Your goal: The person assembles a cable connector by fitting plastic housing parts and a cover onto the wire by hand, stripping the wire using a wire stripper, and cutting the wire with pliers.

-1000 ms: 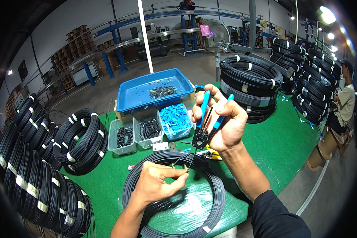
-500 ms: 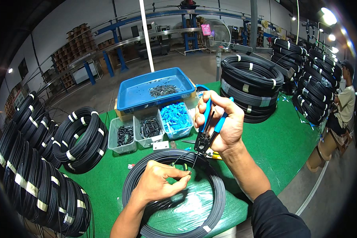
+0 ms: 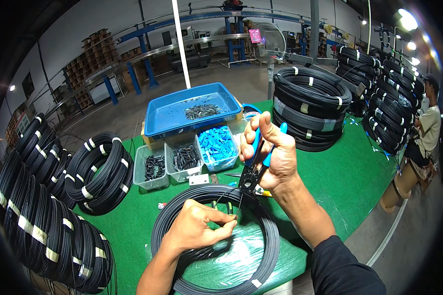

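My right hand (image 3: 279, 152) is closed round the blue handles of a wire stripper (image 3: 251, 173), its black jaws pointing down. Between thumb and forefinger, my left hand (image 3: 204, 223) pinches a thin black cable (image 3: 239, 204) just below those jaws. The cable's upper end meets the jaws; whether they grip it is too small to tell. Under both hands lies a coil of black cable (image 3: 271, 246) on the green table, with a strip of white tape at its near side. A yellow-handled tool (image 3: 266, 193) shows partly behind the stripper.
Beyond the coil stand clear bins of black parts (image 3: 155, 167) and blue connectors (image 3: 216, 146). Behind them is a blue tray (image 3: 157, 120) holding small dark scraps. Taped cable coils are stacked at left (image 3: 59, 236) and right (image 3: 310, 108). A person (image 3: 428, 128) is at far right.
The stripper and my right hand have shifted slightly left and down, and its handles have drawn closer together. My left hand stays nearly in place with the cable.
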Action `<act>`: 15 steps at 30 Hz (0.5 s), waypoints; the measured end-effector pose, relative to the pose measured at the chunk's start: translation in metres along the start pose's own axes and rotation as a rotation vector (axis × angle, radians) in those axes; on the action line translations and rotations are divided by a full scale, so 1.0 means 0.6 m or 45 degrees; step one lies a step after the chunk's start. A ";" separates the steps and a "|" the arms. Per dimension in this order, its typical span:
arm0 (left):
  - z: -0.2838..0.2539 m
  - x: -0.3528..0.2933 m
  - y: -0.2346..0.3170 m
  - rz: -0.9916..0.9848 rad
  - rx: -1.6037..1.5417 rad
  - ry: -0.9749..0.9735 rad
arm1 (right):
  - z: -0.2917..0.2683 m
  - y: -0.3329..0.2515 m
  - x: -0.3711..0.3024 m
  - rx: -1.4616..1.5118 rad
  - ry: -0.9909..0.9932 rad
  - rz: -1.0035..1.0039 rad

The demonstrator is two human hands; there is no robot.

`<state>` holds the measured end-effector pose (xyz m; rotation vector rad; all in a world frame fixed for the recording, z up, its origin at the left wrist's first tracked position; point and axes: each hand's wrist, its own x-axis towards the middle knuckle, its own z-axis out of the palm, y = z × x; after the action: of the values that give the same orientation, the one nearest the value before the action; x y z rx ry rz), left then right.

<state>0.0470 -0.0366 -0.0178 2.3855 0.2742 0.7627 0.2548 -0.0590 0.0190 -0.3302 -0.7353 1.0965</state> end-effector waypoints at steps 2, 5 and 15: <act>-0.001 0.000 -0.001 -0.010 -0.002 -0.001 | 0.002 0.001 -0.001 -0.018 0.020 -0.011; -0.004 0.000 -0.003 -0.014 -0.004 -0.008 | 0.007 0.004 -0.002 -0.017 0.046 -0.072; -0.003 0.001 -0.008 -0.033 0.006 -0.014 | -0.001 0.002 -0.002 -0.156 -0.195 -0.161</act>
<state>0.0465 -0.0317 -0.0194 2.3855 0.3023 0.7376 0.2540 -0.0595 0.0176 -0.3017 -0.9494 0.9664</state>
